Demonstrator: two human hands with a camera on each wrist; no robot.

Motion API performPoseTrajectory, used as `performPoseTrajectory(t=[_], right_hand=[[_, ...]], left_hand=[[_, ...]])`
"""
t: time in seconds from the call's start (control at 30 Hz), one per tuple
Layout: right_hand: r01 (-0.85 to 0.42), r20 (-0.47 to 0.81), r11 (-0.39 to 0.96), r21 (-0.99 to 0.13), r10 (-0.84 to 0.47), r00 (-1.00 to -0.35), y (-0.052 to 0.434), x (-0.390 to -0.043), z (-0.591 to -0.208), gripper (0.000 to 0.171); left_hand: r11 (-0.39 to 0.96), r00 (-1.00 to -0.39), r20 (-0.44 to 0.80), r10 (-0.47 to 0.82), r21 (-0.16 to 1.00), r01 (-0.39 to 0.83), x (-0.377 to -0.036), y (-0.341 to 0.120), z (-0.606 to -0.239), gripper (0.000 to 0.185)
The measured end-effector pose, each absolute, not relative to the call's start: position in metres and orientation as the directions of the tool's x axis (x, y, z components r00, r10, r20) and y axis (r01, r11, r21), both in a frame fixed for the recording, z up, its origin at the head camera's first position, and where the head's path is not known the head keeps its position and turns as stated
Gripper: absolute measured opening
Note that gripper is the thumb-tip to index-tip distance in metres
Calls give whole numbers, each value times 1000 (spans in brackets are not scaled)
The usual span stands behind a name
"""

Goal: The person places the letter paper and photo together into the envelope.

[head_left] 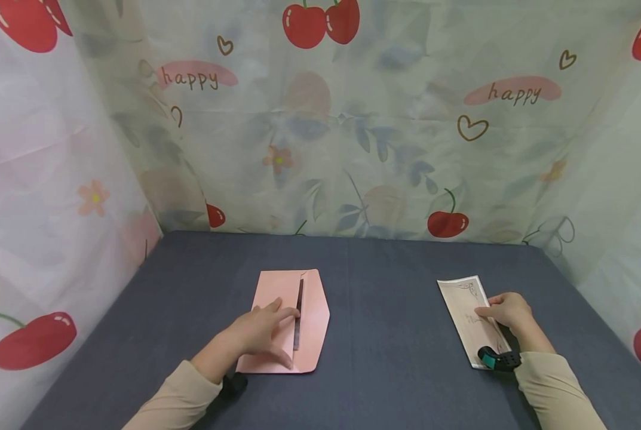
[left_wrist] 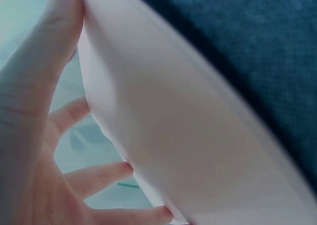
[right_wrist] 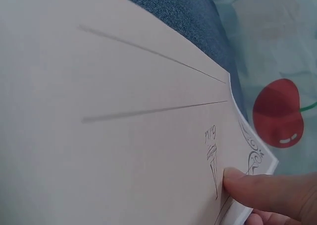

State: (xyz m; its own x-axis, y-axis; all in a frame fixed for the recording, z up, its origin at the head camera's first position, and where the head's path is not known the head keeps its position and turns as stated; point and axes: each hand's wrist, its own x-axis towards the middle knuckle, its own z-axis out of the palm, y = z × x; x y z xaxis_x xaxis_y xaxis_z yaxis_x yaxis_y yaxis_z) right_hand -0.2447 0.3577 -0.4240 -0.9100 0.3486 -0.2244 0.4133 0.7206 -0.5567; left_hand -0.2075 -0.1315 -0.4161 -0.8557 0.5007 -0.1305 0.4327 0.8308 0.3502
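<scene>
The left hand (head_left: 261,334) lies with relaxed fingers on the pink envelope (head_left: 309,316), under its palm. The right hand (head_left: 505,312) pinches the edge of the folded letter (head_left: 462,310), well apart, on the table (head_left: 390,334).

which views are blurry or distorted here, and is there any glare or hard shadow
Head view: sharp, evenly lit, with wide-angle bowing of the table edges; only soft shadows under the left hand on the pink envelope. Left wrist view: envelope too close, soft and blurred. Right wrist view: folded paper blurred up close, sharper near the thumb of the right hand. No glare anywhere.
</scene>
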Motion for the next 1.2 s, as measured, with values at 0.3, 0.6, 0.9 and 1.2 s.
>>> performPoseTrajectory(t=[0.3,0.6,0.9,1.2], right_hand=[[352,-165,725,-592,318,-934,357,-245,-425,28],[334,-171,696,-635,296,-940,356,-243,-418,32],[324,-184,676,-662,273,-944,357,-245,-416,35],[334,-202,668,-664,270,-942,352,-244,-410,38]], left_hand=[[832,-855,-126,503,337,440,-207,-131,-415,83],[831,-852,-131,507,336,443,-207,-131,-415,85],[824,-848,-120,517,338,455,-208,-132,-417,85],[831,-852,-129,507,334,444,-208,-131,-417,85]])
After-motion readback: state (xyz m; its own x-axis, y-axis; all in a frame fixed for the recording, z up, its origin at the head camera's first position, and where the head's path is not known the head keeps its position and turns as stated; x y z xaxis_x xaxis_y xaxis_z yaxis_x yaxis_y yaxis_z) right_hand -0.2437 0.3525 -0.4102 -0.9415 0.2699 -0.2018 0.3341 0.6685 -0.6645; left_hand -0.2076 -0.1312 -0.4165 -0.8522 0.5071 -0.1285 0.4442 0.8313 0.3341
